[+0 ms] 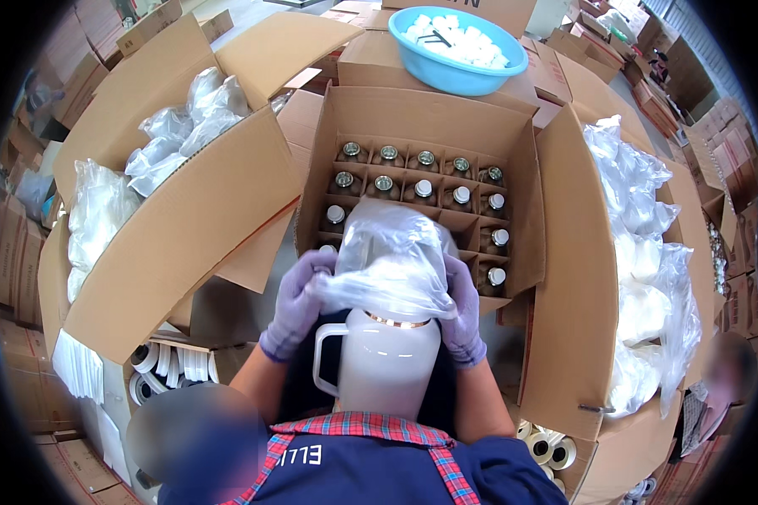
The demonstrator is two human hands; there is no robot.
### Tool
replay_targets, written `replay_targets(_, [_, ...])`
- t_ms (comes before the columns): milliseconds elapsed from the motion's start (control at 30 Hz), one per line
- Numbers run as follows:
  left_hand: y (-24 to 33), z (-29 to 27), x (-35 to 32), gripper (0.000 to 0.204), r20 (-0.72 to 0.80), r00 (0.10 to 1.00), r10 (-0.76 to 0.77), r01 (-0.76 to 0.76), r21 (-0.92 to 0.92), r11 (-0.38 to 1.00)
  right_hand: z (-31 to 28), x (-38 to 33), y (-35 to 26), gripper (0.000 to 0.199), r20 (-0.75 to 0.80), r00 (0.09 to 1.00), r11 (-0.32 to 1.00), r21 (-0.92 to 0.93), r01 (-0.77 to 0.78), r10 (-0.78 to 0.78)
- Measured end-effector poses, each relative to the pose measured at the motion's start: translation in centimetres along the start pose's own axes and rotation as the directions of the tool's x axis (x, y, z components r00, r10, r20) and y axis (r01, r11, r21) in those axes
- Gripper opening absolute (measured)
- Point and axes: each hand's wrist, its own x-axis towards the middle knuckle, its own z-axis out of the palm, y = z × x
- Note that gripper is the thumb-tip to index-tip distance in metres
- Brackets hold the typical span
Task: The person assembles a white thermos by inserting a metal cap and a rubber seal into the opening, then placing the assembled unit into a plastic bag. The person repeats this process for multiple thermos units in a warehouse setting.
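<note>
In front of my body stands a glossy white jug point(392, 362) with a side handle and a gold-coloured band near its top. A crinkled clear plastic bag point(392, 252) covers its upper end, the open edge hanging just around the band. My left hand point(299, 290), in a pale purple glove, pinches the bag's left edge. My right hand point(461, 311), gloved the same, grips the bag's right side, its fingertips partly hidden by the plastic. Beyond the bag, a divided carton point(429, 109) holds several bottles point(424, 190) with silver or white tops; the bag hides some compartments.
To the left, an open carton point(185, 227) holds bagged items point(101, 210). Another carton point(573, 295) with bagged items point(640, 278) stands right. A blue basin point(459, 76) of white pieces sits behind. Rolls point(147, 358) lie low left; other people are at the edges.
</note>
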Motion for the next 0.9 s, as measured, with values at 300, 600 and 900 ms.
replay_targets(300, [0.1, -2.0, -14.3, 0.021, 0.317, 0.918, 0.239, -0.391, 0.618, 0.682, -1.6, -14.0, -1.6, 0.022, 0.047, 0.985, 0.975, -0.158, -0.157, 0.166])
replay_targets(600, [5.3, -7.6, -9.5, 0.036, 0.293, 0.89, -0.35, 0.197, 0.445, 0.874, -8.0, -16.5, -5.8, 0.051, 0.507, 0.582, 0.762, -0.295, -0.576, 0.636])
replay_targets(900, [9.4, -4.8, -7.0, 0.034, 0.298, 0.944, -0.139, 0.085, 0.187, 0.979, -6.0, -10.6, -10.2, 0.037, 0.113, 0.846, 0.738, -0.557, -0.38, 0.521])
